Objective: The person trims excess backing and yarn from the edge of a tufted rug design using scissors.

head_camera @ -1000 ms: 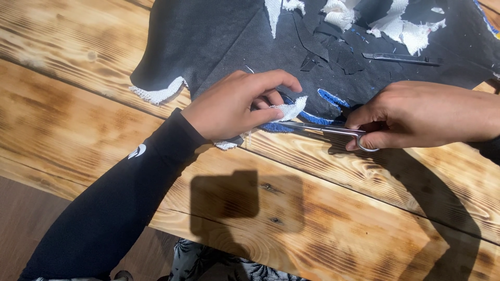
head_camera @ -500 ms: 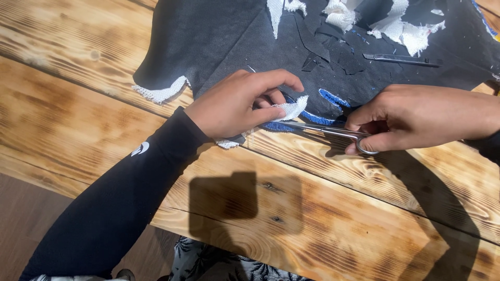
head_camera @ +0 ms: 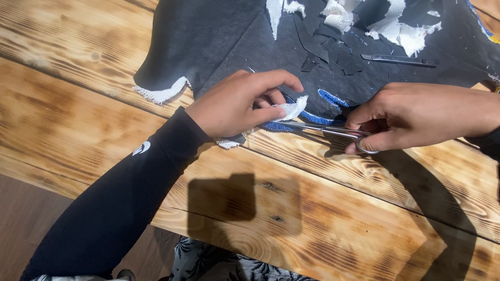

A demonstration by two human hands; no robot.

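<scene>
On the wooden worktop (head_camera: 83, 104), the left hand (head_camera: 237, 104) closes its grip on a white woven fabric strip (head_camera: 291, 109), pinched between thumb and fingers at the near edge of a black fabric sheet (head_camera: 224, 36). Steel scissors (head_camera: 325, 130) lie just beside the strip along that edge. The right hand (head_camera: 416, 114) grips their handles. White scraps (head_camera: 401, 26) lie near the far edge.

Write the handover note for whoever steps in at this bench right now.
Left hand: pinches a white fabric strip at the edge of the dark cloth.
Right hand: holds small scissors, blades pointing at the strip beside the blue trim.
Done: white scraps lie on the cloth.
Left: strip still attached as far as visible.
All on the wooden table.
</scene>
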